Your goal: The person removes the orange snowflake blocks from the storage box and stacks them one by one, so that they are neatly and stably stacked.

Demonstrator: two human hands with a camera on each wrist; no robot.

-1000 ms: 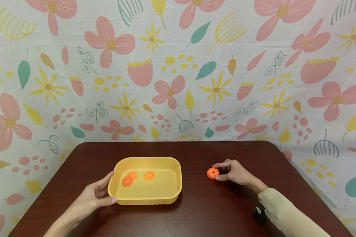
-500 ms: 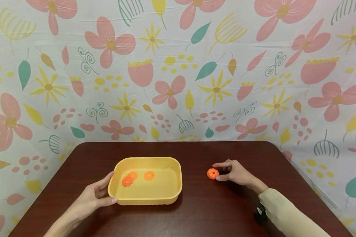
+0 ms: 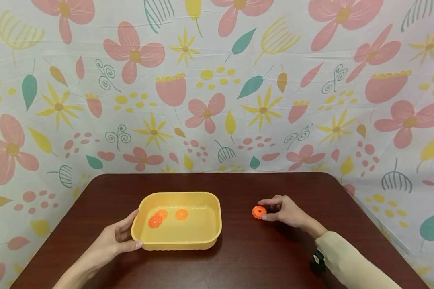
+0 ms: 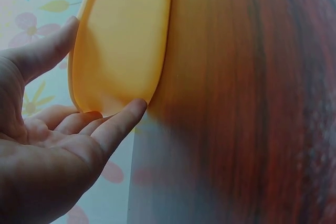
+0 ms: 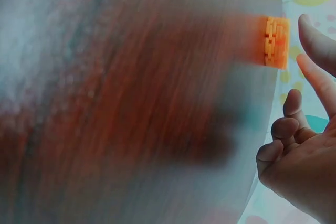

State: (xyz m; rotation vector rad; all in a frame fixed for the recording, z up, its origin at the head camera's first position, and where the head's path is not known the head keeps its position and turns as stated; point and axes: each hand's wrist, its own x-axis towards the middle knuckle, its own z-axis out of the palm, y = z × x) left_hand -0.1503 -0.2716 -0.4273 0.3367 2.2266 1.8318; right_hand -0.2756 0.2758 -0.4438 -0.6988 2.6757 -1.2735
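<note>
My left hand (image 3: 110,241) holds the left end of a yellow plastic tray (image 3: 193,236), thumb at the near corner and index finger at the far one. Both also press against the tray's end wall (image 4: 118,85) in the left wrist view. Inside lie three flat orange notched discs, two overlapping (image 3: 155,221) and one apart (image 3: 181,214). To the right, a short stack of orange notched discs (image 3: 255,214) stands on the table. My right hand (image 3: 291,211) is beside it, thumb and index finger spread; a small gap separates them from the stack (image 5: 276,43) in the right wrist view.
The dark red-brown wooden table (image 3: 235,265) bears the tray and the stack, with bare wood between them. A white cloth (image 3: 217,132) printed with flowers and leaves hangs behind the table. A black device (image 3: 317,261) sits under the right sleeve (image 3: 351,257).
</note>
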